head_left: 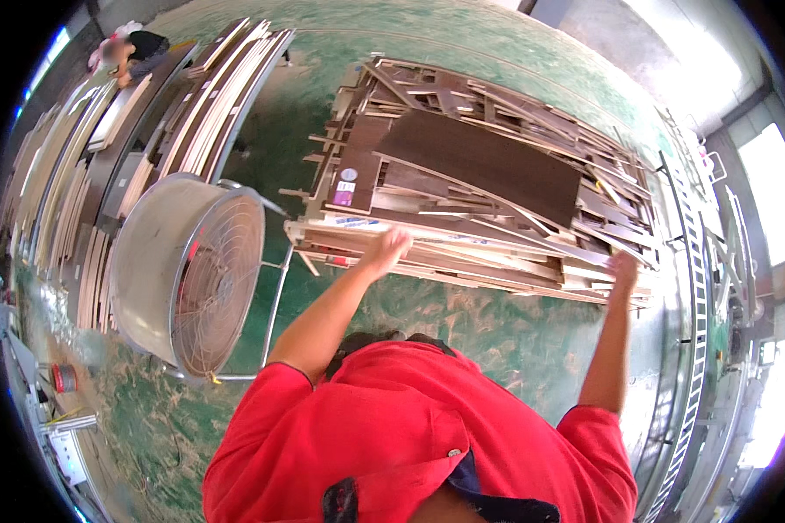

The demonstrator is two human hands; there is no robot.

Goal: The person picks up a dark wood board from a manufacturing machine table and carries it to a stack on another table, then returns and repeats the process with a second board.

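My left hand is held over the near edge of a broad pile of scrap boards, with its fingers curled in and nothing visible in them. Farther right, my right hand is at the pile's near right corner. Motion smears its fingers, so whether they hold anything does not show. Beyond both hands and apart from them, a wide dark brown board lies aslant on top of the pile. A smaller brown panel with stickers on it is to its left.
A large round caged fan on a metal tube stand is close on my left. Behind it are long stacks of boards, where another person bends over the far end. A ladder-like metal rail runs along the right. Dust covers the green floor.
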